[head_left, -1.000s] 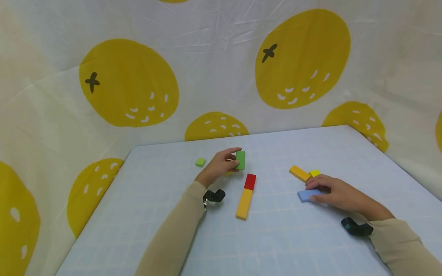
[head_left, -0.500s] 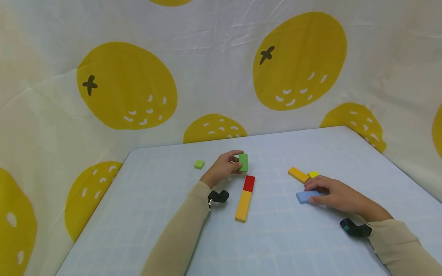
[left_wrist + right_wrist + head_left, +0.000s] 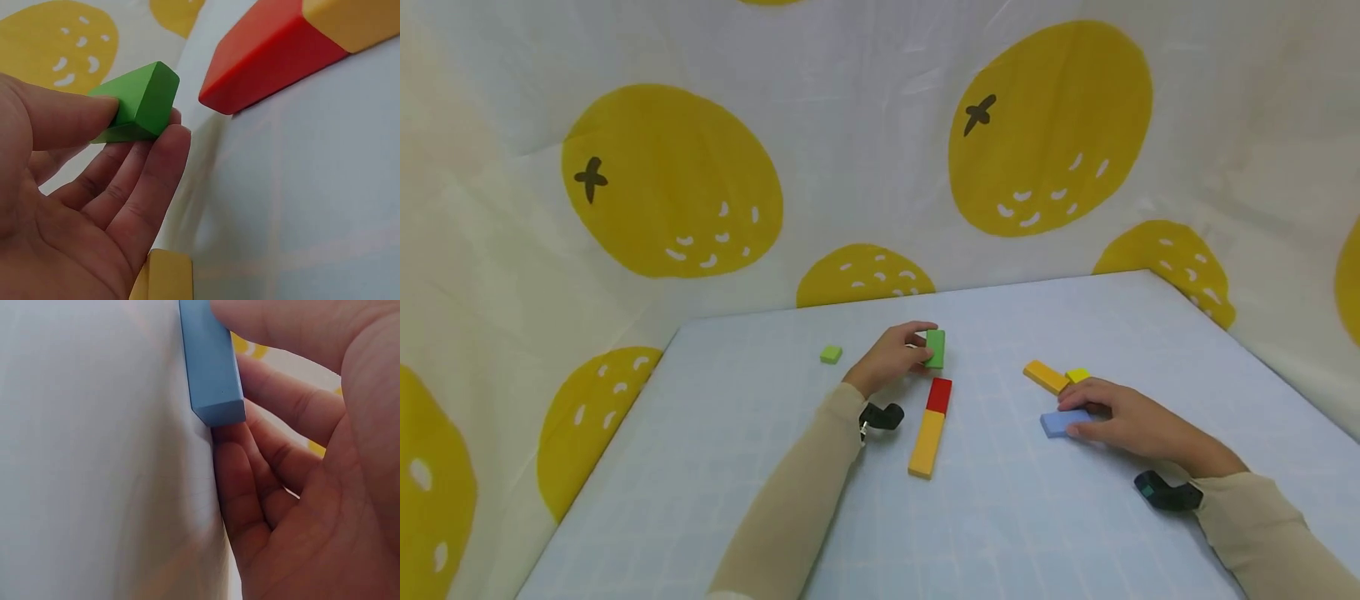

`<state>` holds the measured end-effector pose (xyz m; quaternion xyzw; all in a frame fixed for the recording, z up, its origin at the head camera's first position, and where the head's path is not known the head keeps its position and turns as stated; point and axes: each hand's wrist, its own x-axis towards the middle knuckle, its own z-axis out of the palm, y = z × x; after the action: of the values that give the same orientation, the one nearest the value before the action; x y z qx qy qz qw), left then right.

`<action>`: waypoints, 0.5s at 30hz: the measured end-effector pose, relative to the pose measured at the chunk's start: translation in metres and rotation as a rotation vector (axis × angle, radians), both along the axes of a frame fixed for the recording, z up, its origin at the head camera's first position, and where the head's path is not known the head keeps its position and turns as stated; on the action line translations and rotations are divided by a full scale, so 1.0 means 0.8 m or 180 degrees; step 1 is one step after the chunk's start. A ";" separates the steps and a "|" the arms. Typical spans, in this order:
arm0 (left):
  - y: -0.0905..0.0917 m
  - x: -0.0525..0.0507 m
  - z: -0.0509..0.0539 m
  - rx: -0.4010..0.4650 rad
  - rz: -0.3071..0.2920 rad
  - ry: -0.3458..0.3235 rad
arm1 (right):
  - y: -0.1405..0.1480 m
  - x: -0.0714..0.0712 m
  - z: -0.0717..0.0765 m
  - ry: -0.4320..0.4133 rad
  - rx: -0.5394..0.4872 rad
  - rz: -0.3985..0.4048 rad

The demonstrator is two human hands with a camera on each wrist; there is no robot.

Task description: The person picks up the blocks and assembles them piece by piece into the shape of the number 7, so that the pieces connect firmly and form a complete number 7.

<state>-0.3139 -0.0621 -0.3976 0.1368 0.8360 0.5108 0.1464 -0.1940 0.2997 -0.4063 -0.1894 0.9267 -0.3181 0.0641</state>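
A: In the head view, the left hand (image 3: pixel 891 360) has carried the green block (image 3: pixel 936 348) rightward, to just beyond the red block's (image 3: pixel 938 396) far end. The right hand (image 3: pixel 1131 419) stays at the blue block (image 3: pixel 1054 423).

B: What could go wrong?

A: A low or crooked pass could knock the red block away from the long orange block (image 3: pixel 927 444) it touches. The right hand's fingers are close to a second orange block (image 3: pixel 1047 377); a sweep might nudge it.

B: Left wrist view?

A: Thumb and fingertips pinch the green block, apart from the red one. So light a hold might let it twist. It looks smooth, bright, round-edged.

B: Right wrist?

A: Thumb and fingers hold the blue block low by the surface (image 3: pixel 75 456); uneven pressure might tip it. It's a plain, flat slab.
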 end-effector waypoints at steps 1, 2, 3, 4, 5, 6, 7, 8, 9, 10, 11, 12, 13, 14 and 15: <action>0.001 -0.001 0.001 -0.0062 -0.0003 0.0046 | 0.000 -0.001 0.001 0.0002 0.0001 -0.0021; 0.003 -0.002 0.001 -0.0100 -0.0009 0.0079 | 0.000 -0.002 0.001 0.0004 -0.0002 -0.0011; 0.004 -0.003 0.002 -0.0143 -0.0006 0.0099 | 0.000 -0.003 0.002 0.0008 -0.0004 0.0001; 0.004 -0.003 0.002 -0.0181 -0.0007 0.0105 | 0.000 -0.003 0.002 0.0007 -0.0021 0.0017; 0.005 -0.003 0.002 -0.0216 -0.0011 0.0112 | 0.000 -0.004 0.002 0.0000 -0.0032 0.0031; 0.006 -0.003 0.002 -0.0249 -0.0014 0.0112 | -0.001 -0.004 0.002 -0.0007 -0.0041 0.0046; 0.007 -0.003 0.001 -0.0261 -0.0023 0.0103 | -0.001 -0.005 0.001 -0.0013 -0.0047 0.0061; 0.007 -0.003 0.001 -0.0266 -0.0026 0.0089 | -0.002 -0.005 0.001 -0.0029 -0.0046 0.0039; 0.008 -0.003 0.001 -0.0274 -0.0030 0.0074 | -0.002 -0.005 0.001 -0.0035 -0.0049 0.0033; 0.009 -0.003 0.001 -0.0266 -0.0036 0.0054 | -0.002 -0.005 0.001 -0.0044 -0.0056 0.0027; 0.010 -0.003 0.001 -0.0266 -0.0044 0.0044 | -0.002 -0.004 0.001 -0.0052 -0.0056 0.0026; 0.011 -0.003 0.001 -0.0277 -0.0048 0.0030 | -0.002 -0.004 0.001 -0.0060 -0.0062 0.0023; 0.012 -0.004 0.002 -0.0279 -0.0063 0.0023 | -0.001 -0.004 0.002 -0.0070 -0.0066 0.0021; 0.014 -0.004 0.002 -0.0288 -0.0079 0.0022 | 0.000 -0.004 0.002 -0.0075 -0.0070 0.0014; 0.016 -0.004 0.003 -0.0299 -0.0105 0.0028 | 0.001 -0.003 0.002 -0.0070 -0.0070 0.0027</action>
<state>-0.3174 -0.0493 -0.3954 0.1458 0.8574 0.4679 0.1573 -0.1966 0.3005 -0.4046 -0.1905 0.9216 -0.3301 0.0735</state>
